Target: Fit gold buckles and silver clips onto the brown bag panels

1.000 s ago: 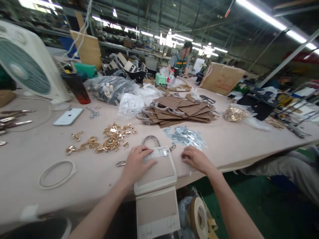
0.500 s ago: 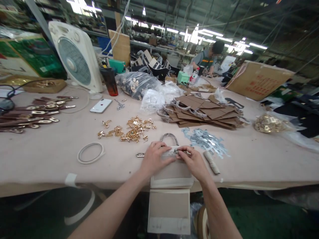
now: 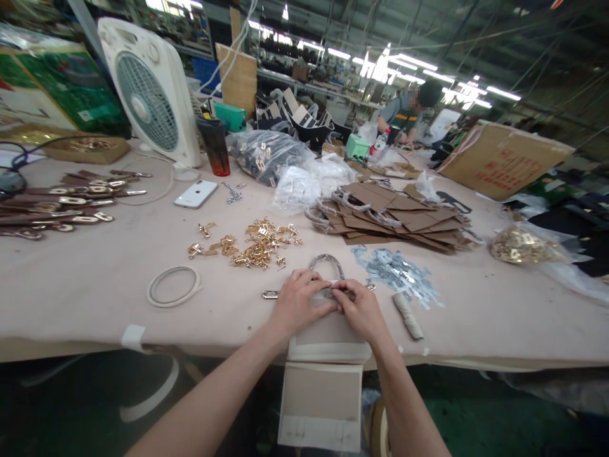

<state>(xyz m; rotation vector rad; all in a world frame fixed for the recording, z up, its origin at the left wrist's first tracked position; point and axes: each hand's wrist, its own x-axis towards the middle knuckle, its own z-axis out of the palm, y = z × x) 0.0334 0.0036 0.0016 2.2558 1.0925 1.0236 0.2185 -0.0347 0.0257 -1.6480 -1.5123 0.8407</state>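
Beige, flat rectangular bag piece [image 3: 328, 339] with a grey arched handle [image 3: 327, 257] lies at the near edge of the pinkish table [image 3: 104, 273]. Directly on it, the left grip [image 3: 295, 303] rests loosely spread; the right grip [image 3: 360, 310], drawn together, touches near its top, whatever it pinches hidden. Flat grey metal plates [image 3: 397, 273] lie beyond.

Pinkish-beige bench [image 3: 104, 273] is loaded, roughly left to right, with buckled brown straps [image 3: 61, 206], white fan [image 3: 147, 95], phone [image 3: 196, 194], tape ring [image 3: 164, 303], gold-coloured fittings [image 3: 259, 247], pale bag piece [image 3: 328, 343] overhanging front edge, piled brown panels [image 3: 404, 219], grey metal plates [image 3: 399, 276], small roll [image 3: 408, 315], bagged gold-coloured pieces [image 3: 523, 245].
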